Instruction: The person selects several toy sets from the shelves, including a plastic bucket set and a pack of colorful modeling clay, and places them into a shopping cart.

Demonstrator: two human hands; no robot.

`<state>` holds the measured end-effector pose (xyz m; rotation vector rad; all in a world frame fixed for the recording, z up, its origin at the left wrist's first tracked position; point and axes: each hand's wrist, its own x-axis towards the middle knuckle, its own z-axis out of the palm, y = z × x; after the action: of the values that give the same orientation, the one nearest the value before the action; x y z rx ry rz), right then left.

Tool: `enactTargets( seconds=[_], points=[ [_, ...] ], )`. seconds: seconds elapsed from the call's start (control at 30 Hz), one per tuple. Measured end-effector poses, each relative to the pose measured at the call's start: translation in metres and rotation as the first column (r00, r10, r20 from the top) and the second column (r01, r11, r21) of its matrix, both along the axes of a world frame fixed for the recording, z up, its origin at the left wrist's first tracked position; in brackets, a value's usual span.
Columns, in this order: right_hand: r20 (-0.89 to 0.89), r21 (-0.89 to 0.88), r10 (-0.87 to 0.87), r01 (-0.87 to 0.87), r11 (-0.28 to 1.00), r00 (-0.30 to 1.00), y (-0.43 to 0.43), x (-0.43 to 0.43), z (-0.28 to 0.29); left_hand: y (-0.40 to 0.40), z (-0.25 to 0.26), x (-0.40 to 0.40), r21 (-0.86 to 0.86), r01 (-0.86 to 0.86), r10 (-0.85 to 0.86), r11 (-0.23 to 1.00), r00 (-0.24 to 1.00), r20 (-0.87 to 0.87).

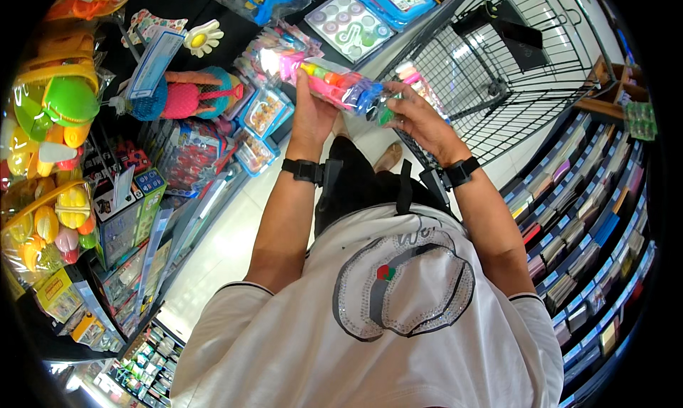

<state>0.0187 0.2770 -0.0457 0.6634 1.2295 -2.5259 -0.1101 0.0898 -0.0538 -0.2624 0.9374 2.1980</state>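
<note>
A clear plastic packet (341, 88) of brightly coloured toy pieces, pink, yellow, orange, blue and green, is stretched between my hands above the floor. My left hand (314, 112) supports its pink end from below, thumb up along the side. The blue and green end is gripped by the fingers of my right hand (419, 117). What the pieces are exactly is hard to tell through the shiny film. Just behind my right hand, another packet with pastel pieces (424, 90) is at the near side of a black wire shopping cart (507, 88).
A dark phone-like device (520, 36) lies in the cart's upper part. Toy shelves on the left hold netted toy food (58, 216), a bucket toy set (184, 94) and blue-lidded bead boxes (262, 114). Tiered racks of stationery (576, 226) stand at right.
</note>
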Motion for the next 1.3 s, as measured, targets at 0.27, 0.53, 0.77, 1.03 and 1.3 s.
enactTargets(
  seconds=[0.27, 0.53, 0.77, 1.03, 1.3],
  points=[
    [-0.099, 0.443, 0.028, 0.019, 0.896, 0.995, -0.023, -0.014, -0.028, -0.003, -0.049, -0.012, -0.028, -0.022, 0.023, 0.999, 0.999, 0.04],
    [-0.115, 0.612, 0.052, 0.03, 0.79, 0.992, -0.037, -0.033, -0.039, 0.0, -0.067, -0.03, -0.23, 0.018, 0.003, 0.973, 0.996, 0.088],
    [-0.112, 0.695, 0.079, 0.021, 0.719, 0.991, -0.056, -0.044, -0.076, -0.027, -0.113, -0.073, -0.416, -0.013, 0.073, 0.909, 0.989, 0.128],
    [0.034, 0.493, 0.013, -0.028, 0.87, 0.999, -0.068, -0.044, -0.096, -0.1, -0.217, -0.169, -0.552, -0.091, 0.189, 0.829, 0.974, 0.123],
    [0.082, 0.282, -0.058, 0.032, 0.959, 0.995, -0.086, -0.04, -0.117, -0.173, -0.322, -0.247, -0.711, -0.061, 0.113, 0.701, 0.993, 0.025]
  ],
)
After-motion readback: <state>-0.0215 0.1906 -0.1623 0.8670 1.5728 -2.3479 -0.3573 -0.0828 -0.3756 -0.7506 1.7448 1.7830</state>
